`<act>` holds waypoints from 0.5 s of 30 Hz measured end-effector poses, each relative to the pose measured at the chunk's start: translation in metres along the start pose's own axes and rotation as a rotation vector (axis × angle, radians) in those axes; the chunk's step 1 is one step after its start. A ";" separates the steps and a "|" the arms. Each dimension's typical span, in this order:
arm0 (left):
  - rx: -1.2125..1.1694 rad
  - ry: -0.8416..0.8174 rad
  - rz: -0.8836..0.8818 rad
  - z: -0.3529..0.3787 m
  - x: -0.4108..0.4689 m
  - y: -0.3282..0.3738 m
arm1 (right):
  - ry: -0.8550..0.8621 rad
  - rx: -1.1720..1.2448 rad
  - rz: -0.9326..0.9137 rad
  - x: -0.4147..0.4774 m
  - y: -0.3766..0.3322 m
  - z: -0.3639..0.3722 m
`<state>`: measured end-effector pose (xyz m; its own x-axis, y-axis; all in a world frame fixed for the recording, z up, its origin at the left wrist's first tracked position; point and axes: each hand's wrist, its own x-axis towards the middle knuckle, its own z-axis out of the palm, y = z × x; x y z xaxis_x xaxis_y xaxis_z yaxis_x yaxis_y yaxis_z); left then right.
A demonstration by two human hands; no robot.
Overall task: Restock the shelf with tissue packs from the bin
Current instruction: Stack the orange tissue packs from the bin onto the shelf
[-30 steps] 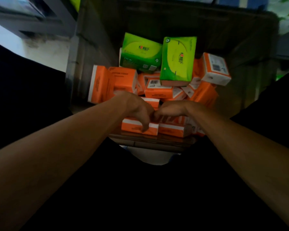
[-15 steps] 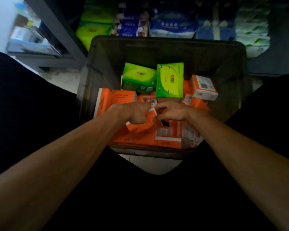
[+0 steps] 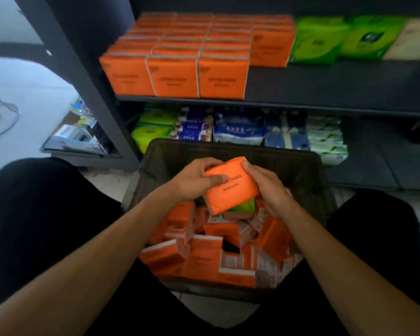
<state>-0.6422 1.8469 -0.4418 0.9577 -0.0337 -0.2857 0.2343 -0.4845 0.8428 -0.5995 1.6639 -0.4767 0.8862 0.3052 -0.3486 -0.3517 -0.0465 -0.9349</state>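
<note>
An orange tissue pack (image 3: 232, 187) is held above the dark bin (image 3: 308, 166) between my knees. My left hand (image 3: 194, 178) grips its left side with the thumb on its face, and my right hand (image 3: 268, 187) grips its right side. Below it the bin holds several loose orange packs (image 3: 204, 255), with a bit of a green pack showing under the held one. On the dark shelf (image 3: 325, 86) ahead stand rows of the same orange packs (image 3: 177, 69), filling its left part.
Green packs (image 3: 318, 40) and a cream pack (image 3: 407, 42) stand at the shelf's back right, with bare shelf in front of them. The lower shelf holds green, blue and white packs (image 3: 238, 132). A dark upright post (image 3: 83, 76) stands at the left. My black-clad legs flank the bin.
Both hands have lifted one orange pack out of the pile in the bin and turned its face up. My view has tilted up, bringing the shelf into sight.
</note>
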 end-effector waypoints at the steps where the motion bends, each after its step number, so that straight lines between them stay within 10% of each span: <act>1: -0.076 0.031 0.021 -0.006 0.002 0.007 | -0.003 0.062 -0.014 0.000 -0.008 0.001; 7: -0.401 0.332 0.108 -0.031 0.017 0.047 | -0.059 0.272 -0.122 0.000 -0.050 0.000; 15: -0.579 0.194 0.176 -0.036 0.034 0.099 | 0.130 0.501 -0.301 0.017 -0.097 -0.016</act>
<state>-0.5809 1.8293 -0.3518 0.9902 0.1154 -0.0787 0.0713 0.0670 0.9952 -0.5453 1.6585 -0.3932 0.9875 0.1154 -0.1077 -0.1507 0.4876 -0.8600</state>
